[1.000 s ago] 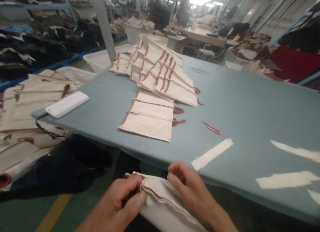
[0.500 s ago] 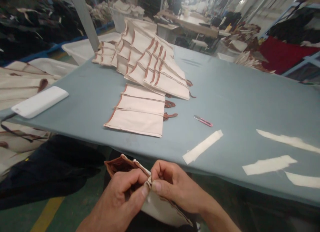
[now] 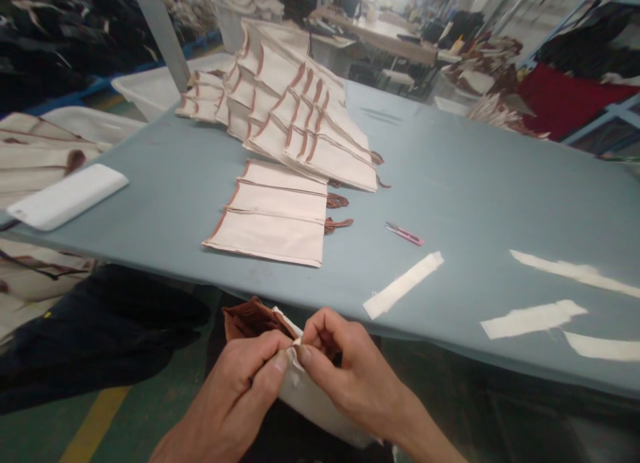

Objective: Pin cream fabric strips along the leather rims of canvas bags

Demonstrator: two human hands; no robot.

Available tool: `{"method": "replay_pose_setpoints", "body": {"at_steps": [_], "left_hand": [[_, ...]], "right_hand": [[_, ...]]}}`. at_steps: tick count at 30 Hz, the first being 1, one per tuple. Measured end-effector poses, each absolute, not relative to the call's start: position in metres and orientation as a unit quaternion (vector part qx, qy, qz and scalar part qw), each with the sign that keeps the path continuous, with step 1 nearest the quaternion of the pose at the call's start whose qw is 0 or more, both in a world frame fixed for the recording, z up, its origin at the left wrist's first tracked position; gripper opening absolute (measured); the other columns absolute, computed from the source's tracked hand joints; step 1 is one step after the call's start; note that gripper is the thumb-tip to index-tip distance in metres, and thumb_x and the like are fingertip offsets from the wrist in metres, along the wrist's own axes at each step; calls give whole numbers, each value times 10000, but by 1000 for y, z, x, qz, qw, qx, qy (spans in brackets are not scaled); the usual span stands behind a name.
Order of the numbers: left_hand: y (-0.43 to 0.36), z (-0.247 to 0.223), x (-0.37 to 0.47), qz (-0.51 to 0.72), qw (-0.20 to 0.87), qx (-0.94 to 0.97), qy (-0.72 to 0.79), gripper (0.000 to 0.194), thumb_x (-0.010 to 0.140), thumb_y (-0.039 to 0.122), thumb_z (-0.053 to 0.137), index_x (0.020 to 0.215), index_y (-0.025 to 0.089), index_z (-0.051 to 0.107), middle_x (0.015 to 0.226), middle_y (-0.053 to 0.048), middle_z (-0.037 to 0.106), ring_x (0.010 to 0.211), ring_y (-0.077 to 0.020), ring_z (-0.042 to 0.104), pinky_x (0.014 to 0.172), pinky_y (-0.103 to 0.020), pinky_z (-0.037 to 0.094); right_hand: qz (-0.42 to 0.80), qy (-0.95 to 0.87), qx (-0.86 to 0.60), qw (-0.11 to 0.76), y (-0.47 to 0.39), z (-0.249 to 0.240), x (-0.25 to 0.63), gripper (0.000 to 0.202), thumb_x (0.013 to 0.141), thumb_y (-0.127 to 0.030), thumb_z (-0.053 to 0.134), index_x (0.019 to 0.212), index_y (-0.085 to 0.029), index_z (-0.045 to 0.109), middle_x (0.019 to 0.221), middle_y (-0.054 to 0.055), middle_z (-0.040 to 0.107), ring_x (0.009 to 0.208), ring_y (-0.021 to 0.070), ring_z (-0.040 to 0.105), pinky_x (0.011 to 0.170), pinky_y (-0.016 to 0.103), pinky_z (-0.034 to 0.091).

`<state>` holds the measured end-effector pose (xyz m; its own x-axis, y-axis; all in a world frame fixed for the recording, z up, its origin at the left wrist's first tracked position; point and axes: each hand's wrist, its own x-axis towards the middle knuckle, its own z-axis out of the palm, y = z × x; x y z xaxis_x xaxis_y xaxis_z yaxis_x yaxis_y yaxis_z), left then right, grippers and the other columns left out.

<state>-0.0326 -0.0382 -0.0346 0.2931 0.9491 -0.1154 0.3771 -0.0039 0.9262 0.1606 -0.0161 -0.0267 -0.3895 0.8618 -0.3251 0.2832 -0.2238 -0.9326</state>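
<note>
Two hands: left hand (image 3: 237,383) and right hand (image 3: 353,370), thumbs and fingers pinched on one edge of the cream fabric piece (image 3: 313,406), close together.
Cream fabric piece: just off the table's (image 3: 465,190) near edge, brown lining (image 3: 254,320) showing.
Table, left side: overlapping pile of brown-edged panels (image 3: 280,70); white oblong object (image 3: 67,196).
Table, right side: pink snips (image 3: 407,235), four loose cream strips (image 3: 533,318).
</note>
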Motion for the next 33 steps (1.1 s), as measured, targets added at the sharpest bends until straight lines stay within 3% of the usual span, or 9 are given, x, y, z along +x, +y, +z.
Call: {"method": "replay_pose_setpoints", "body": {"at_steps": [4, 7, 10, 14, 19, 22, 26, 29, 33], "left_hand": [[-34, -37, -27, 298, 544, 594, 512, 371, 941, 476, 598, 687, 208, 635, 634, 29, 574, 575, -137, 505, 530, -213, 404], [-32, -37, -25, 315, 552, 588, 500, 405, 918, 401, 644, 587, 197, 529, 575, 57, 470, 536, -102, 409, 507, -196, 347], [-31, -38, -28, 316, 555, 602, 479, 399, 964, 336, 600, 593, 191, 584, 563, 52, 523, 539, -101, 461, 537, -193, 381], [-34, -40, -28, 328, 528, 601, 503, 339, 983, 322, 577, 702, 193, 714, 652, 21, 675, 600, -123, 601, 577, -186, 454], [-37, -40, -18, 367, 467, 576, 562, 372, 969, 372, 591, 660, 191, 688, 568, 32, 630, 502, -111, 549, 484, -173, 420], [-41, -47, -16, 375, 490, 529, 583, 412, 980, 450, 574, 695, 181, 703, 624, 6, 662, 561, -136, 584, 534, -188, 473], [-52, -64, -18, 393, 549, 440, 592, 453, 1005, 546, 547, 845, 169, 742, 772, -25, 713, 706, -175, 640, 643, -216, 524], [-56, -67, -14, 387, 547, 454, 587, 447, 1029, 524, 527, 836, 174, 727, 733, -7, 679, 666, -160, 604, 623, -214, 501], [-54, -57, -4, 385, 505, 521, 570, 425, 1043, 443, 508, 742, 191, 673, 669, 11, 654, 613, -146, 589, 628, -213, 511]], "right_hand": [[604, -558, -509, 254, -17, -25, 157, 183, 912, -290, 671, 827, -215, 527, 678, -60, 538, 603, 102, 458, 564, 231, 345], [691, -477, -488, 238, -16, -26, 158, 290, 894, -397, 720, 839, -219, 497, 655, -75, 498, 571, 94, 410, 537, 223, 312], [735, -431, -471, 227, -18, -24, 160, 369, 887, -505, 729, 871, -218, 497, 664, -76, 489, 584, 99, 414, 559, 226, 325], [605, -539, -542, 224, -28, -22, 162, 263, 942, -441, 675, 889, -211, 560, 735, -33, 566, 664, 131, 512, 632, 252, 390], [464, -626, -587, 222, -41, -33, 156, 297, 1006, -473, 569, 872, -214, 627, 790, 17, 673, 711, 168, 616, 640, 277, 397], [439, -642, -574, 259, -49, -41, 153, 244, 1007, -394, 525, 867, -221, 626, 775, 3, 676, 693, 162, 622, 654, 277, 408], [457, -585, -614, 269, -64, -45, 160, 178, 995, -343, 519, 1029, -261, 673, 994, 7, 724, 900, 183, 667, 807, 265, 469], [478, -546, -636, 261, -71, -45, 170, 246, 1039, -359, 459, 1084, -293, 692, 1116, 5, 726, 1031, 193, 668, 890, 255, 479], [462, -578, -616, 272, -65, -46, 173, 274, 1046, -427, 488, 968, -245, 678, 932, 6, 710, 859, 176, 658, 787, 244, 480]]}}
